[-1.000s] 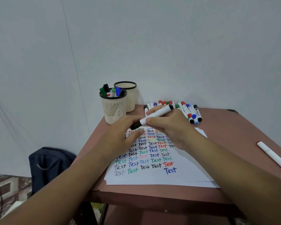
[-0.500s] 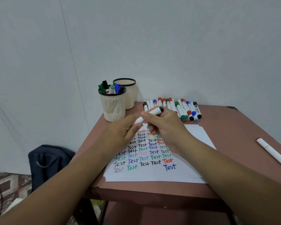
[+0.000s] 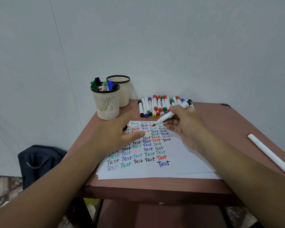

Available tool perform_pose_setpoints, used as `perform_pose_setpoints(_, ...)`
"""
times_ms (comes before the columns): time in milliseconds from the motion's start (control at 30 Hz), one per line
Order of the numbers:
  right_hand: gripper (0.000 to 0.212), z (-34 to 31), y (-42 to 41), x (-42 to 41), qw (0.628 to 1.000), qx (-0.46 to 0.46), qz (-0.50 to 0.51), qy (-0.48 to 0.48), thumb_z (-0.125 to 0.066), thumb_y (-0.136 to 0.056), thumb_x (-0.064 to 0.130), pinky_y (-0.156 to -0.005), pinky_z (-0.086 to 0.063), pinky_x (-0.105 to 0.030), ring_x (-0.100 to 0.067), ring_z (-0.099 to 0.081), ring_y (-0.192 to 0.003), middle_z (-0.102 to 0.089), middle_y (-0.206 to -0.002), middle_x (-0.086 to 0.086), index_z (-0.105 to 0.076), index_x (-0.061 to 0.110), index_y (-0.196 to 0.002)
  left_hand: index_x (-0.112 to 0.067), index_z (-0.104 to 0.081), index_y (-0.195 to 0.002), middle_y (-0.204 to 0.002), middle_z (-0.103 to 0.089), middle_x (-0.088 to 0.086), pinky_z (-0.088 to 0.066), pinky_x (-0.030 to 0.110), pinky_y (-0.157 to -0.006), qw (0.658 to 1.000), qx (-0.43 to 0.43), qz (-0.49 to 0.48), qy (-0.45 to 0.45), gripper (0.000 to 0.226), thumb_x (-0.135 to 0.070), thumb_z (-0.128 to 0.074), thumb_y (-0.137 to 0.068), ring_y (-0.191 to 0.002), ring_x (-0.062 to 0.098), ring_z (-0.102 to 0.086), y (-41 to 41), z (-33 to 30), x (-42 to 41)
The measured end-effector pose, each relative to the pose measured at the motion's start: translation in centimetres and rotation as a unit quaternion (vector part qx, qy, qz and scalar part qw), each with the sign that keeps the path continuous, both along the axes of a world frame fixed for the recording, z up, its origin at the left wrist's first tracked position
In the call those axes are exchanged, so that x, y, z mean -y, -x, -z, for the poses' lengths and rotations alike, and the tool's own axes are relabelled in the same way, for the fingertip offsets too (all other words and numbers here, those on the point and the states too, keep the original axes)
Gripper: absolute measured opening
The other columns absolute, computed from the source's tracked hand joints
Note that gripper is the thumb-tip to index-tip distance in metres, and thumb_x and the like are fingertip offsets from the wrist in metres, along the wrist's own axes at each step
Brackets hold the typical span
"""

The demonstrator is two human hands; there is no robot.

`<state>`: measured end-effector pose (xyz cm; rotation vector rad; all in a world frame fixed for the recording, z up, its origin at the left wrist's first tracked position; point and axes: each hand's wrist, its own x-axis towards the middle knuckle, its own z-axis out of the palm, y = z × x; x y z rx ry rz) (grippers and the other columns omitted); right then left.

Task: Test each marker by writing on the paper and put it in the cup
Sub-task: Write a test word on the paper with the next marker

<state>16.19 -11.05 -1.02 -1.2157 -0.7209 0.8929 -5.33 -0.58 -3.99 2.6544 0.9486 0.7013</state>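
Uncapped now, the white-barrelled black marker (image 3: 167, 117) sits in the right hand's (image 3: 184, 127) grip, tip poised just above the white paper (image 3: 184, 162) of coloured "Test" words, while the left hand (image 3: 120, 137), pulled clear, rests there seemingly pinching the black cap (image 3: 125, 127), so writing comes before the black-rimmed cream mesh cup (image 3: 106, 102).

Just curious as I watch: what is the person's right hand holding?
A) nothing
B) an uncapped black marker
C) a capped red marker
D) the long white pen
B: the right hand grips an uncapped black marker, its bare tip pointing down at the paper.
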Motion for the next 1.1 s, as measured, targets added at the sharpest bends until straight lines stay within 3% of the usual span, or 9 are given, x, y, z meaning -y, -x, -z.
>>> perform_pose_setpoints(133, 0.016, 0.9, -1.4, 1.4, 1.000, 0.008, -0.004, 0.007, -0.073, -0.093, 0.008, -0.065, -0.062, -0.028, -0.019, -0.069, -0.069, -0.073, -0.085, -0.015, -0.065, 0.000, -0.104, -0.052, -0.054, -0.127, -0.078, -0.055, -0.016, -0.033, 0.013, -0.059, 1.000, -0.021, 0.015, 0.010, 0.048, -0.074, -0.056, -0.084, -0.076, 0.001, -0.054, -0.1, -0.3, 0.1)
perform_pose_setpoints(233, 0.032, 1.8, -1.8, 1.9, 0.998, 0.062, 0.005, 0.004, -0.084, -0.079, -0.003, -0.071, -0.060, -0.029, -0.020, -0.072, -0.077, -0.071, -0.085, -0.010, -0.065, 0.008, -0.103, -0.049, -0.061, -0.127, -0.080, -0.063, -0.003, -0.036, 0.015, -0.060, 0.998, -0.042, 0.018, 0.039, 0.048, -0.071, -0.058, -0.084, -0.076, 0.012, -0.059, -0.3, -0.2, 0.1)
perform_pose_setpoints(333, 0.020, 2.4, -1.7, 2.4, 0.995, 0.096, -0.007, 0.014, -0.081, -0.082, -0.005, -0.065, -0.058, -0.030, -0.021, -0.066, -0.067, -0.069, -0.074, -0.009, -0.068, 0.010, -0.086, -0.048, -0.065, -0.121, -0.072, -0.060, 0.000, -0.033, 0.017, -0.055, 0.997, -0.052, 0.024, 0.054, 0.045, -0.072, -0.058, -0.084, -0.067, 0.014, -0.055, -0.5, 0.1, -0.2)
perform_pose_setpoints(433, 0.024, 2.5, -1.6, 2.7, 0.989, 0.139, -0.016, 0.038, -0.080, -0.081, -0.006, -0.058, -0.056, -0.033, -0.022, -0.062, -0.057, -0.065, -0.066, -0.012, -0.063, 0.009, -0.075, -0.047, -0.067, -0.118, -0.062, -0.052, -0.002, -0.032, 0.018, -0.050, 0.997, -0.042, 0.024, 0.062, 0.043, -0.071, -0.059, -0.083, -0.056, 0.008, -0.047, -0.6, 0.3, -0.5)
perform_pose_setpoints(567, 0.026, 2.5, -1.5, 2.7, 0.980, 0.185, -0.022, 0.066, -0.078, -0.082, -0.006, -0.052, -0.052, -0.032, -0.020, -0.060, -0.053, -0.062, -0.065, -0.015, -0.058, 0.008, -0.076, -0.049, -0.067, -0.116, -0.061, -0.049, -0.006, -0.031, 0.018, -0.049, 0.997, -0.041, 0.016, 0.056, 0.042, -0.073, -0.058, -0.082, -0.055, 0.003, -0.047, -0.6, 0.5, -0.6)
perform_pose_setpoints(833, 0.025, 2.6, -1.5, 2.6, 0.973, 0.214, -0.037, 0.078, -0.081, -0.082, -0.001, -0.057, -0.055, -0.033, -0.026, -0.062, -0.061, -0.066, -0.071, -0.019, -0.060, 0.009, -0.076, -0.050, -0.066, -0.116, -0.065, -0.052, -0.007, -0.034, 0.022, -0.055, 0.997, -0.048, 0.007, 0.052, 0.046, -0.076, -0.057, -0.079, -0.059, 0.008, -0.050, -0.6, 0.6, -0.9)
perform_pose_setpoints(967, 0.030, 2.6, -1.5, 2.6, 0.973, 0.210, -0.048, 0.078, -0.080, -0.081, -0.005, -0.055, -0.053, -0.033, -0.022, -0.061, -0.055, -0.064, -0.063, -0.012, -0.058, 0.012, -0.069, -0.050, -0.066, -0.115, -0.063, -0.053, -0.005, -0.033, 0.022, -0.054, 0.997, -0.052, 0.007, 0.051, 0.047, -0.077, -0.056, -0.078, -0.057, 0.008, -0.049, -0.6, 0.5, -0.8)
perform_pose_setpoints(1100, 0.022, 2.5, -1.5, 2.6, 0.977, 0.195, -0.042, 0.073, -0.080, -0.082, -0.003, -0.054, -0.053, -0.032, -0.022, -0.060, -0.055, -0.064, -0.068, -0.017, -0.060, 0.005, -0.079, -0.051, -0.066, -0.116, -0.062, -0.051, -0.006, -0.031, 0.022, -0.054, 0.997, -0.055, 0.005, 0.050, 0.044, -0.075, -0.057, -0.080, -0.056, 0.007, -0.048, -0.6, 0.4, -0.7)
